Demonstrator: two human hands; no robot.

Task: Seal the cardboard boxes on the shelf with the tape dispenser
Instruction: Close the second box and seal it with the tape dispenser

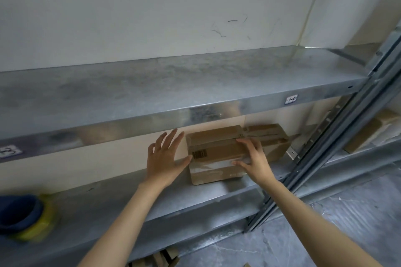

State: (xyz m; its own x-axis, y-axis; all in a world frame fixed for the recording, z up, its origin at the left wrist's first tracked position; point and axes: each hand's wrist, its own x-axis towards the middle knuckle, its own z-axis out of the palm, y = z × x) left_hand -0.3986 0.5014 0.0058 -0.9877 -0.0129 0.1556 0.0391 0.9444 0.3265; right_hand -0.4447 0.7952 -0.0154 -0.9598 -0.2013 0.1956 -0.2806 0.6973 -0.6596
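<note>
Both forearms reach up from the near edge toward the middle shelf, a long galvanised deck under the upper shelf. It runs left to right and ends at the steel upright on the right.

Toward the right end of that middle shelf stands the front box. Its long axis runs left to right, roughly along the shelf. A rear box sits just behind it to the right; I cannot tell whether they touch. A glossy strip of clear tape shows on the front box's near face. From here I cannot tell whether its top seam is sealed.

At the near left end of the same shelf lies a blurred blue and yellow shape, which I take for the tape dispenser. It is well apart from the boxes.

My left grip is spread, fingers straight, holding nothing, with the thumb tip at the front box's left end beside the barcode label. My right grip lies flat-fingered over the box's right end, forefinger on the top edge and thumb on the taped face, resting and not clamping.

So the box sits between the two grips, and the dispenser lies far off to the left of both. The left grip is the nearer one, and I judge it should fetch the dispenser while the right steadies the box. The pull of tape would then run along the box's left-to-right axis.
</note>
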